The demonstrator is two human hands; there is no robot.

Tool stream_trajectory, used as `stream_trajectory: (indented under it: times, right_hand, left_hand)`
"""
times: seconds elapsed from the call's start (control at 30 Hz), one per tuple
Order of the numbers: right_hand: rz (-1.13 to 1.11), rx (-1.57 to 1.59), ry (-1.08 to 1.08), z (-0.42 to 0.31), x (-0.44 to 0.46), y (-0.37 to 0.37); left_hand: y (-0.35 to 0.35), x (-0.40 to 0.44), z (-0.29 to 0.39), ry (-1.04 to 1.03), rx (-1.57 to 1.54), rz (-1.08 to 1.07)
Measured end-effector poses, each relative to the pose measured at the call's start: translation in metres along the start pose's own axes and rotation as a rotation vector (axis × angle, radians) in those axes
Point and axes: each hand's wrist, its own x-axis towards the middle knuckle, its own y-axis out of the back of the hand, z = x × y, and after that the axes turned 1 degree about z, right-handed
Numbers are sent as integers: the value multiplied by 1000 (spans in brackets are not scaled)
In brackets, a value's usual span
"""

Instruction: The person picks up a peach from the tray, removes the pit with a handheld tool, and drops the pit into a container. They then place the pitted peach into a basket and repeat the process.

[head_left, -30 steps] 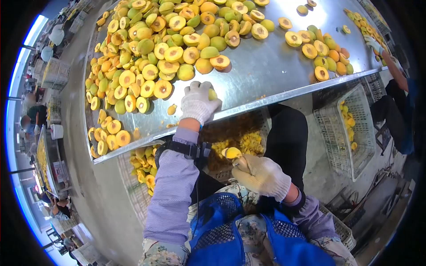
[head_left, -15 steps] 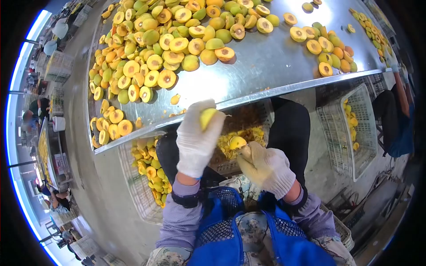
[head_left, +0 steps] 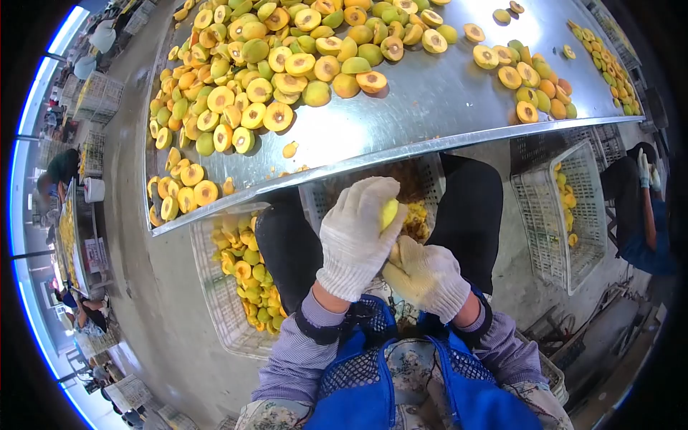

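Yellow-green fruit piece (head_left: 388, 213) in a gloved left hand (head_left: 358, 236)
Near the middle, toward three o'clock, the left fingers curl around it; it is likely light, firm, slippery if cut, so best held by its skin; the right hand (head_left: 426, 278), at five o'clock from it, curls closed, any hold hidden.

Gloved left hand (head_left: 357, 233) holds yellow-green fruit piece (head_left: 388, 213) close to gloved right hand (head_left: 428, 278), near metal desk (head_left: 423, 107) piled with halved fruit (head_left: 299, 64).

Table edge (head_left: 430, 146) between hands (head_left: 360, 233) and fruit-pile (head_left: 287, 68)
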Motion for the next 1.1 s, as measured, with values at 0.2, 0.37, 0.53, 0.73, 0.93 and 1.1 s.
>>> stream_trajectory:
  times: [0.2,0.37,0.53,0.73,0.93,1.1]
  right_hand:
    - [56,62,-81,-8,-4,-1]
    - [-99,49,-248,-21,4,9]
    - [9,57,-146,-13,-4,1]
    - [-84,26,-7,-17,-1,12]
    - [-290,671,-512,-33,14,44]
    - [-272,603,-551,-37,15,43]
  left_hand:
    - [16,-7,-6,801,-1165,-80]
    - [22,1,4,564,-767,28]
    - [3,-11,3,284,-184,-13]
    - [3,-14,-8,688,-1141,-48]
    - [22,-8,8,871,-1566,50]
    - [21,-15,15,757,-1445,23]
